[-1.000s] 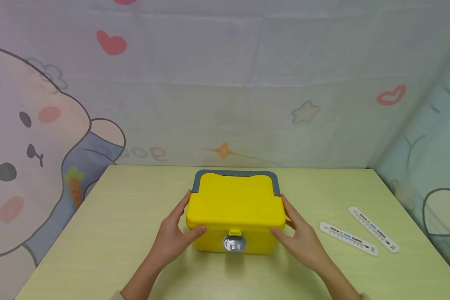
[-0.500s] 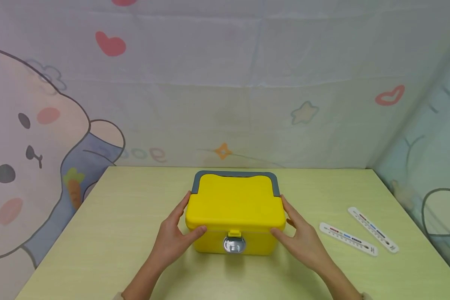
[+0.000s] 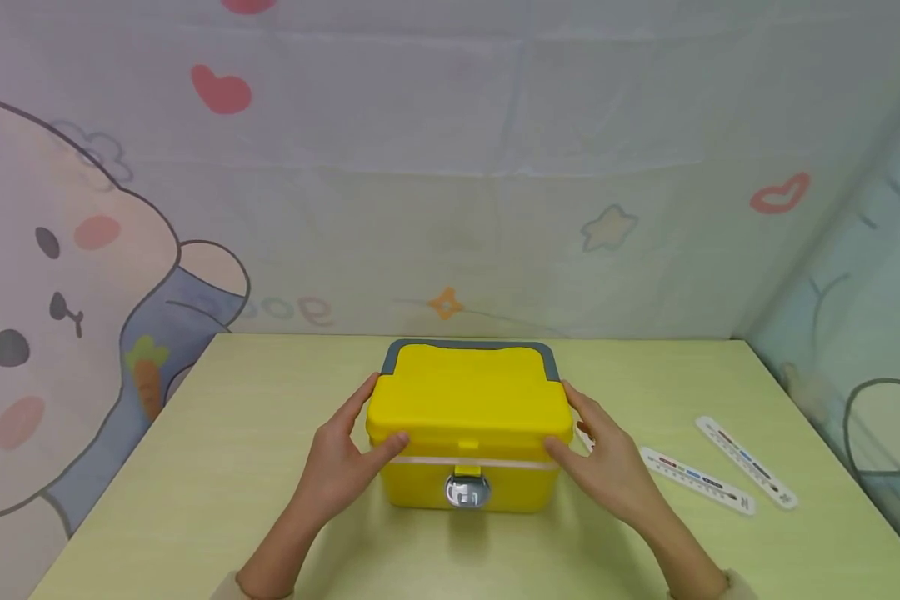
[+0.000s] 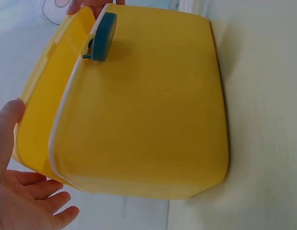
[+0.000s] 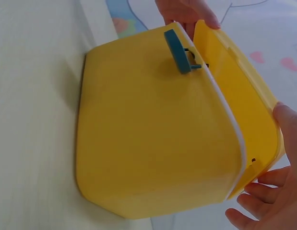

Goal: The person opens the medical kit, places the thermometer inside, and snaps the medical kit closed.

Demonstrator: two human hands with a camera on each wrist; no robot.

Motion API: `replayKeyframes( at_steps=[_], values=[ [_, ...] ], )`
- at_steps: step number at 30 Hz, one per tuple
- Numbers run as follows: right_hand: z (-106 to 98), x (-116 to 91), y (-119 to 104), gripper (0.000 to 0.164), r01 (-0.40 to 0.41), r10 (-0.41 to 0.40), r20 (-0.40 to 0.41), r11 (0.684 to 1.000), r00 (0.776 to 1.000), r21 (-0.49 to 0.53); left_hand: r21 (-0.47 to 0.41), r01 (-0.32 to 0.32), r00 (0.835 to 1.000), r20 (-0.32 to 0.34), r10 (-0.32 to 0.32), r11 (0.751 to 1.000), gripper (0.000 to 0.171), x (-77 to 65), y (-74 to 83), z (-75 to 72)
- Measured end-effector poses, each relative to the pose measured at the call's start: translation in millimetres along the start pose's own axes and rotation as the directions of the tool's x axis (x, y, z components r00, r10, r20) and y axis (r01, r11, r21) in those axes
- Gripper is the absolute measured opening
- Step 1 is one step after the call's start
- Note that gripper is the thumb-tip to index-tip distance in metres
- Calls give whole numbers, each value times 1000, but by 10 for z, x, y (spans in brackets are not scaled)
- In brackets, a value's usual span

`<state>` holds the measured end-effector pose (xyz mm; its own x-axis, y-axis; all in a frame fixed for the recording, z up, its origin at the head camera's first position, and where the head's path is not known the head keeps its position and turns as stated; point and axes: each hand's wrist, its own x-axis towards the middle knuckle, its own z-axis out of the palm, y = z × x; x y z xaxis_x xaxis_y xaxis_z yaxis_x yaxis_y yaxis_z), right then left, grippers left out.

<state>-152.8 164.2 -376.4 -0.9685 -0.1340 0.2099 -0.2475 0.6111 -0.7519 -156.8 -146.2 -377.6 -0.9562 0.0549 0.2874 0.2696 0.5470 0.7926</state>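
A yellow storage box (image 3: 420,490) sits on the table, its yellow lid (image 3: 468,404) tilted up at the front. In both wrist views a gap shows between the lid and the box's pale rim (image 4: 66,96). My left hand (image 3: 339,467) holds the lid's left front corner, thumb on the front edge and fingers along the side. At the right corner my right hand (image 3: 607,467) holds the lid the same way. A shiny latch (image 3: 467,490) hangs loose on the box front. The grey carrying handle (image 3: 553,365) lies flat around the lid's back. The box's inside bottom is hidden.
Two white thermometer strips (image 3: 697,481) lie on the table to the right of the box. Part of another white strip (image 3: 585,435) shows behind my right hand. A printed cloth (image 3: 450,167) hangs behind the table (image 3: 270,400).
The lid's front edge has risen from the box, with both hands moving up slightly along with it. A strip behind the right hand has come into sight.
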Motion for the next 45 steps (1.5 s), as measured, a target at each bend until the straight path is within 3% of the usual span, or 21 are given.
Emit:
replayKeyframes(
  at_steps=[9,17,24,36,45],
  values=[
    [-72,91,-70,69,17,-17,-12,999,1000,-29,-2,-2,1000,-4,2,1000,72,98,40,-47],
    [-171,147,-103,59,102,-102,-16,994,995,-30,-42,-64,998,-21,63,997,61,186,68,-95],
    [-270,219,-102,56,109,-109,18,994,994,-24,-44,-115,993,-28,114,992,53,267,97,-143],
    [-392,377,-73,51,86,-92,54,991,994,105,-132,-192,981,-20,191,972,44,449,62,-201],
    [-396,508,16,45,162,-174,59,972,983,170,-163,-208,976,25,214,965,50,567,-15,-223]
  ],
)
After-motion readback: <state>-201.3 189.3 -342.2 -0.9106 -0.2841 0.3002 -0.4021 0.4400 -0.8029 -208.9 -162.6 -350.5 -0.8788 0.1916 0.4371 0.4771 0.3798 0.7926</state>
